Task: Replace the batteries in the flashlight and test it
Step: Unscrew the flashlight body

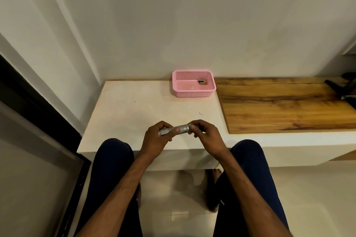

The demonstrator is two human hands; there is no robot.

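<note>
Flashlight (176, 130), silver, held level above the near edge of the white surface (134, 109). Left hand (157, 138): grip clamped around the flashlight's left half, thumb on top. Right hand (205, 133): fingertips closed on its right end. Pink basket (193, 92) at 12 o'clock from the hands, well apart, against the wall; batteries (202, 82) lie in its far right corner. Wooden board (285, 102) just beside the basket, at its 3 o'clock.

White wall (192, 15), wood-topped bench (279, 106).
</note>
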